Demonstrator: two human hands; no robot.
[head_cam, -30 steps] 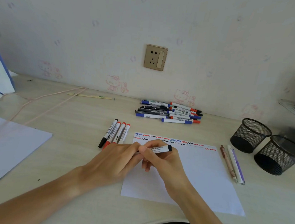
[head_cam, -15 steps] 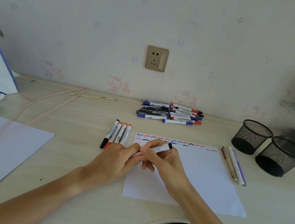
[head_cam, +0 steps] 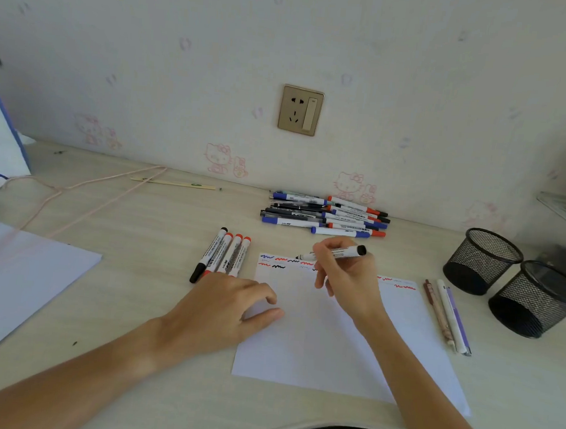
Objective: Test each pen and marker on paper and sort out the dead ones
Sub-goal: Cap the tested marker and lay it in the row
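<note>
On a pale wood-grain desk (head_cam: 144,237), the right hand (head_cam: 347,280) pinches a slim white marker (head_cam: 334,253), tip at the smooth paper's (head_cam: 325,346) squiggled top edge, while the left hand (head_cam: 223,311) rests loosely curled, holding nothing, on its left margin

Soft, even daylight; no hard glare is seen anywhere. Only a faint shadow is cast on the paper (head_cam: 332,347) under the right hand (head_cam: 347,280), just below the grip on the marker (head_cam: 334,253). The wall (head_cam: 184,71) above the grip is rendered flat and pale, its pink prints washed out. Strong wide-angle bending is noted toward the edges: the desk (head_cam: 131,236) edge is curved, and the mesh cups (head_cam: 513,283) far right of the grip are stretched. Fine detail is smeared; marker labels cannot be read.
</note>
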